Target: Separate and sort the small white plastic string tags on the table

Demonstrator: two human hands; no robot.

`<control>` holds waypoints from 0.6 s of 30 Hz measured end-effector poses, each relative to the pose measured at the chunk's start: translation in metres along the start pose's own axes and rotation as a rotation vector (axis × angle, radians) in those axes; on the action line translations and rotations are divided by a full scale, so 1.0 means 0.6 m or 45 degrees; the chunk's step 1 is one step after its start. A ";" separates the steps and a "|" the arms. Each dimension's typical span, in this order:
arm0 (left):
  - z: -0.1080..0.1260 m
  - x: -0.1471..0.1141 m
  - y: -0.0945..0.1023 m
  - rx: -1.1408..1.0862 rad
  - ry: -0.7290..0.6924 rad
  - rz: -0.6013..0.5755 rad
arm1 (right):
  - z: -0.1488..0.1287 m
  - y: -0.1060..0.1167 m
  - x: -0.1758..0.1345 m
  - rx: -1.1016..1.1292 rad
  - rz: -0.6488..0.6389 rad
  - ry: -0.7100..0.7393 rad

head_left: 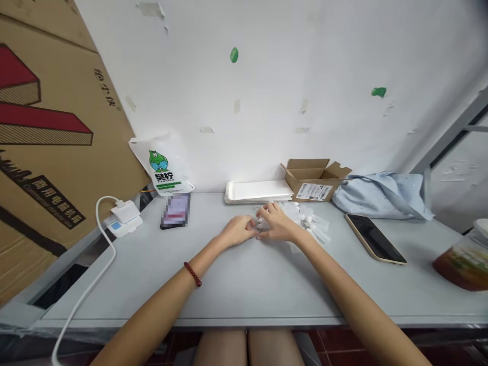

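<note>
My left hand (236,231) and my right hand (277,223) meet at the middle of the grey table (244,284). Both pinch a small clear plastic packet (260,223) between their fingertips. Just right of my right hand lies a pile of several similar clear packets (310,221); what is inside them is too small to tell. A red bead bracelet (192,273) circles my left wrist.
A white tray (257,191) and an open cardboard box (314,180) stand at the back by the wall. Two phones (176,210) (375,238), a charger with cable (124,217), a light blue cloth (381,195) and a food container (463,262) lie around. A big carton (49,132) leans at left.
</note>
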State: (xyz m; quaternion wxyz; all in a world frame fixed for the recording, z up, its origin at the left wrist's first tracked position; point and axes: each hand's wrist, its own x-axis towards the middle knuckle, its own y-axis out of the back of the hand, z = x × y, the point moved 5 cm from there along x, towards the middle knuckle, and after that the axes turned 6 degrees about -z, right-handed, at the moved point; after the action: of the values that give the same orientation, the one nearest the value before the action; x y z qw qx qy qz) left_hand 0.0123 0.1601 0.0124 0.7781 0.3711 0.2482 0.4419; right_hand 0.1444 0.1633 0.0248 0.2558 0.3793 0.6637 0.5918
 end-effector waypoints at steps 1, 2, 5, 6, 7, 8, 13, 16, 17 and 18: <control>-0.004 -0.001 0.000 -0.018 -0.010 0.003 | 0.005 0.000 -0.002 0.004 -0.003 -0.026; -0.008 -0.002 0.000 -0.031 -0.026 0.005 | 0.010 -0.001 -0.003 0.002 -0.014 -0.048; -0.016 -0.005 0.001 -0.024 -0.066 0.035 | 0.024 0.002 -0.006 -0.015 -0.008 -0.084; -0.018 -0.006 0.002 -0.011 -0.064 0.050 | 0.028 0.005 -0.007 -0.020 0.016 -0.094; -0.019 -0.006 0.001 0.005 -0.054 0.066 | 0.032 0.008 -0.009 -0.025 0.043 -0.102; -0.020 -0.005 0.001 0.022 -0.039 0.079 | 0.036 0.010 -0.010 -0.030 0.066 -0.114; -0.012 -0.001 -0.008 0.178 0.005 0.135 | 0.045 0.002 -0.011 -0.076 0.056 -0.147; -0.006 -0.001 -0.013 0.265 0.017 0.186 | 0.046 -0.002 -0.009 -0.073 0.066 -0.152; -0.005 -0.002 -0.014 0.275 0.019 0.199 | 0.046 -0.002 -0.009 -0.063 0.077 -0.149; -0.004 -0.003 -0.016 0.275 0.013 0.208 | 0.046 -0.002 -0.009 -0.044 0.081 -0.146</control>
State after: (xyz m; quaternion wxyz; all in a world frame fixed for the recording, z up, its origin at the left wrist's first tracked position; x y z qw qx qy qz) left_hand 0.0145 0.1563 0.0037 0.6937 0.4696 0.2673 0.4763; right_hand 0.1689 0.1754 0.0184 0.2809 0.4290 0.6254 0.5882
